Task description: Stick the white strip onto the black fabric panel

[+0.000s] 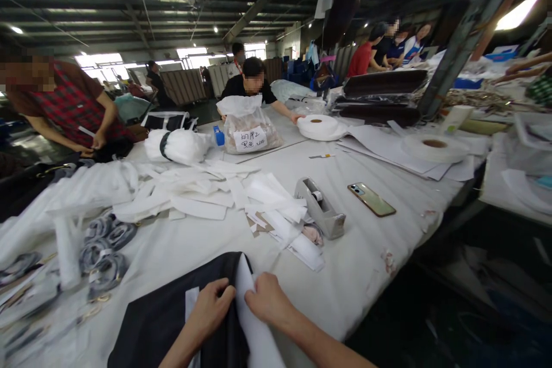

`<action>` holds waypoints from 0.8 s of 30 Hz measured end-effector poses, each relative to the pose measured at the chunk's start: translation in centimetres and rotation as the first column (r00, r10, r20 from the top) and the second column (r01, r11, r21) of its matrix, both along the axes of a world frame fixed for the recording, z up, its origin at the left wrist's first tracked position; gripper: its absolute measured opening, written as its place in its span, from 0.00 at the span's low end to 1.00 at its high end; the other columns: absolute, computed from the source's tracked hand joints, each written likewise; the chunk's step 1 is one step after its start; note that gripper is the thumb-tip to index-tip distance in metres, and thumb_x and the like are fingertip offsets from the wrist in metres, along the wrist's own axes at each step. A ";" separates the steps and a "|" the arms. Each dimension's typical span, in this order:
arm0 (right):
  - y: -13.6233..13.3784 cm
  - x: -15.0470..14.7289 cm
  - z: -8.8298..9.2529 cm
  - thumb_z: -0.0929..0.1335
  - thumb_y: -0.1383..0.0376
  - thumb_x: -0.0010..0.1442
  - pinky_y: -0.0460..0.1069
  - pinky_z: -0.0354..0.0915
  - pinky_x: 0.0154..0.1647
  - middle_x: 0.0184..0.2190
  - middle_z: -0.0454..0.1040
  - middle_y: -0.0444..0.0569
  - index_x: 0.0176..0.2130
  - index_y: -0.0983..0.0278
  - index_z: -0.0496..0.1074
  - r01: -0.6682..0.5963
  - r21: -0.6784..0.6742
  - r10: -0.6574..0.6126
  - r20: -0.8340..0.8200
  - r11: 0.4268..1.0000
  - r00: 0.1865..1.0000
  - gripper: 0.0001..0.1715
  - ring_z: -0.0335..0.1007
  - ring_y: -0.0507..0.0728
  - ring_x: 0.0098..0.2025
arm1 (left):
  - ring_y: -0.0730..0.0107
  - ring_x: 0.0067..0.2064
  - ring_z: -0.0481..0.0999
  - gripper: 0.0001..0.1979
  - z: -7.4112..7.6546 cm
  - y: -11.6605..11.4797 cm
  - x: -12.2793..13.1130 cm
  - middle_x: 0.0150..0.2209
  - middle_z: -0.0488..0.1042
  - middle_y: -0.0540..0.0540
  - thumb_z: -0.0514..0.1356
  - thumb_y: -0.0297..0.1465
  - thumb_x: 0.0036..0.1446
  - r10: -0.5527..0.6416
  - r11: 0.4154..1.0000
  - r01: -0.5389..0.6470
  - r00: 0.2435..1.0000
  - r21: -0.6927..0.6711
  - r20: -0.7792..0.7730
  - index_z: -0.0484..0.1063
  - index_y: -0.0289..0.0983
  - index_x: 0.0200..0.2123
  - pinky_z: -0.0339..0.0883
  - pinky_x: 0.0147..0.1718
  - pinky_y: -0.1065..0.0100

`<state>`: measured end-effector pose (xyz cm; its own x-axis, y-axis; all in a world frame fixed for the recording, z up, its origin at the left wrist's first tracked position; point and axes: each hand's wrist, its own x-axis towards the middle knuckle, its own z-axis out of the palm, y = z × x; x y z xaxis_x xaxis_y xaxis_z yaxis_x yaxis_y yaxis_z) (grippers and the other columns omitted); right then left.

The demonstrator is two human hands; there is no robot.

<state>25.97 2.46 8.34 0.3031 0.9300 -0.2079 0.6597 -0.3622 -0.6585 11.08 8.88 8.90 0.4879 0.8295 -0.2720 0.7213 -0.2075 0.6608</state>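
Note:
A black bag-like piece (146, 316) lies at the table's near edge, with a narrow white strip (191, 301) on its upper face. My left hand (213, 305) is closed in a pinch at the edge of this black piece. Just to its right, my right hand (268, 298) grips the edge of a white sheet (259, 342) that stands up along the black piece's side. Both sets of fingertips are close together, partly hidden by the knuckles. Beyond them sit loose white strips (297, 244) and a grey tape dispenser (319, 210).
A phone (371, 199) lies right of the dispenser. Coiled grey straps (106, 270) and white wrapping (99, 184) cover the left side. Farther back are a labelled plastic bag (250, 132) and white rolls (321, 126). A co-worker (254, 86) reaches across the far side; another stands left.

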 end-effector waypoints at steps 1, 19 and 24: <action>0.2 0.1 0.1 0.66 0.67 0.49 0.49 0.63 0.31 0.27 0.76 0.55 0.31 0.69 0.75 -0.011 -0.015 0.011 0.003 1.000 1.000 0.10 0.73 0.61 0.32 | 0.71 0.29 0.58 0.09 -0.1 0.0 0.0 0.23 0.49 0.55 0.44 0.37 0.51 -0.002 1.000 0.003 1.000 0.012 -0.017 0.47 0.42 0.22 0.51 0.30 0.67; 2.9 -1.0 -1.1 0.64 0.65 0.60 0.48 0.64 0.40 0.34 0.77 0.57 0.34 0.68 0.75 -0.046 -0.018 0.048 0.108 0.999 0.993 0.12 0.73 0.60 0.39 | 0.61 0.33 0.74 0.23 3.3 -2.6 -1.5 0.34 0.73 0.44 0.52 0.34 0.47 -0.206 0.951 0.148 0.957 -0.270 -0.204 0.57 0.36 0.49 0.67 0.35 0.62; 2.6 -1.3 -1.3 0.62 0.65 0.62 0.49 0.64 0.42 0.37 0.76 0.61 0.38 0.71 0.74 -0.061 0.016 0.059 0.116 0.998 0.992 0.14 0.73 0.61 0.41 | 0.61 0.55 0.67 0.32 1.9 -2.8 -4.8 0.55 0.67 0.41 0.51 0.33 0.50 -0.031 0.919 0.074 0.993 -0.388 0.116 0.51 0.36 0.60 0.62 0.53 0.64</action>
